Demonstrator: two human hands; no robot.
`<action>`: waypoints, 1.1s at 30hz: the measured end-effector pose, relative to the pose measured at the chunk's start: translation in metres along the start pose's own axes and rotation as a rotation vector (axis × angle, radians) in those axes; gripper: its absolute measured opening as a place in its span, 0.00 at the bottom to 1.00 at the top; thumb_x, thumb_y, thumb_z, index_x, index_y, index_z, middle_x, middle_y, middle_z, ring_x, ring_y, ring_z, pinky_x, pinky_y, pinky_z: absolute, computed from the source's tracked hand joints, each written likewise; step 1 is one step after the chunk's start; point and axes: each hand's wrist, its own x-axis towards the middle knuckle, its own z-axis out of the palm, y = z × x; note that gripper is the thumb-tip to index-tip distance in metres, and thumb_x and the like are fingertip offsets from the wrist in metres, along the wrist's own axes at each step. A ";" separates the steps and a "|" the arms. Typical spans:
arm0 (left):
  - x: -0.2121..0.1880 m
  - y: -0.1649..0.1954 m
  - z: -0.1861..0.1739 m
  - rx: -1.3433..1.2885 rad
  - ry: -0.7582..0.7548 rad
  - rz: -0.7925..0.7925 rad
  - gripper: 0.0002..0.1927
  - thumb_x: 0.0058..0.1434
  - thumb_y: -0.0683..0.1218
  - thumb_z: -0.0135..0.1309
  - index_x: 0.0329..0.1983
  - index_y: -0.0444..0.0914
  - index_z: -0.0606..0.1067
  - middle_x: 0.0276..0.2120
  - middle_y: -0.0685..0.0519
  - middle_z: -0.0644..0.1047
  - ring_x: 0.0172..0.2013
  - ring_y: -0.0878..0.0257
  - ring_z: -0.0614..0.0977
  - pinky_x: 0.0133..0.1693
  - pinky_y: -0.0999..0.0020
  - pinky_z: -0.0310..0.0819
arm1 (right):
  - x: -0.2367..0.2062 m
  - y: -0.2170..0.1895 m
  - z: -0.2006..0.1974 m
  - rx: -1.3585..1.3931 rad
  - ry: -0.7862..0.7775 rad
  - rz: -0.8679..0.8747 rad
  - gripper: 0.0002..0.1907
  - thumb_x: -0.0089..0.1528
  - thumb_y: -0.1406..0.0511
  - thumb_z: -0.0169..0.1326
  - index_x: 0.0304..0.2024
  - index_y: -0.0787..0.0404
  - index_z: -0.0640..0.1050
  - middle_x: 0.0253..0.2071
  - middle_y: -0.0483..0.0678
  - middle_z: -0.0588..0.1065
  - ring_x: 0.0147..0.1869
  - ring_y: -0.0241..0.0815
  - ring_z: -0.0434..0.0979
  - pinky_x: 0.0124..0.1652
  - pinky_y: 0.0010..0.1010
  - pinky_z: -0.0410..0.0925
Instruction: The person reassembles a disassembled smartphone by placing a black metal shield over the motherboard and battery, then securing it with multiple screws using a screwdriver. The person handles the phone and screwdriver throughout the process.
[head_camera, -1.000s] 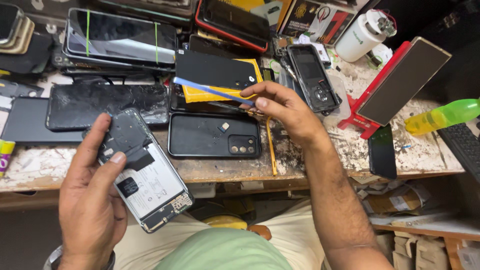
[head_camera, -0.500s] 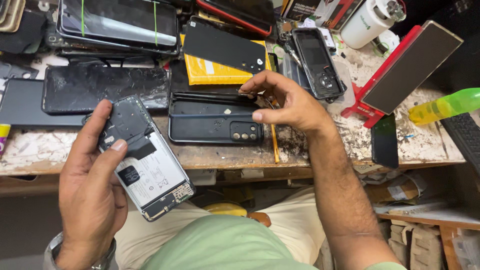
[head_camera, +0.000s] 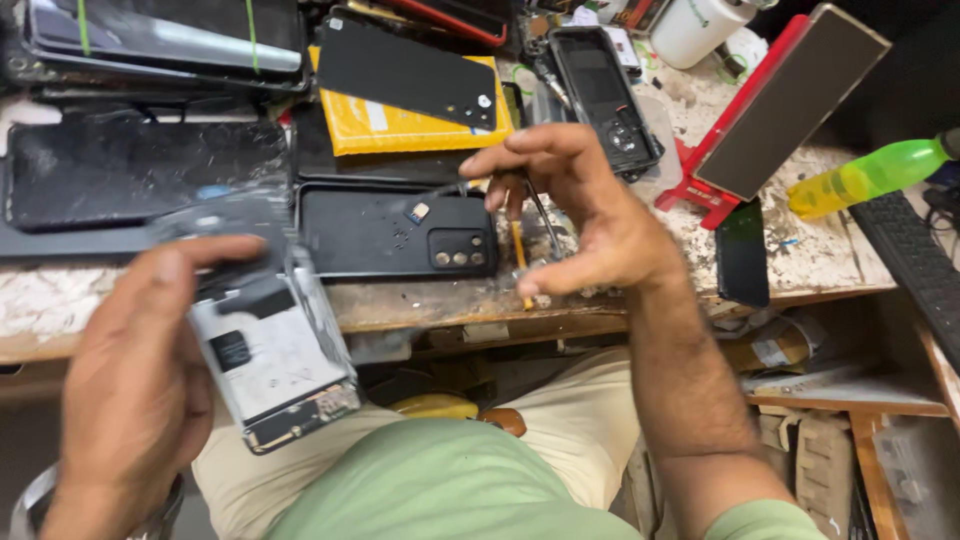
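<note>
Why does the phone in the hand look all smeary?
Head view: the opened phone and the left hand holding it are motion-blurred, edges streaked. The right hand, pinching tweezers, is a little soft. The black back cover on the bench is sharper. Light is even, with pale glare on the dark screen.

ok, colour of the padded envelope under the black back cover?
Yellow padded envelope, head view.
</note>
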 end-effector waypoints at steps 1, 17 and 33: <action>0.002 0.000 0.000 0.006 -0.062 -0.043 0.21 0.78 0.52 0.38 0.57 0.33 0.75 0.36 0.50 0.80 0.29 0.69 0.79 0.26 0.78 0.69 | 0.002 -0.005 0.000 -0.017 -0.058 -0.008 0.47 0.58 0.67 0.74 0.72 0.50 0.59 0.70 0.53 0.69 0.64 0.41 0.71 0.62 0.33 0.67; 0.014 -0.027 0.015 0.082 -0.216 -0.066 0.08 0.68 0.44 0.55 0.39 0.34 0.79 0.32 0.57 0.80 0.33 0.72 0.77 0.35 0.76 0.73 | 0.029 -0.025 0.021 -0.267 0.114 0.048 0.38 0.59 0.65 0.69 0.67 0.60 0.66 0.74 0.56 0.62 0.74 0.46 0.70 0.70 0.36 0.67; 0.031 -0.057 0.075 -0.152 0.125 0.267 0.08 0.72 0.44 0.52 0.46 0.34 0.77 0.43 0.52 0.82 0.43 0.71 0.79 0.48 0.75 0.74 | 0.021 -0.027 0.147 -0.904 0.595 0.109 0.53 0.51 0.57 0.75 0.70 0.61 0.59 0.75 0.66 0.55 0.77 0.65 0.61 0.72 0.51 0.59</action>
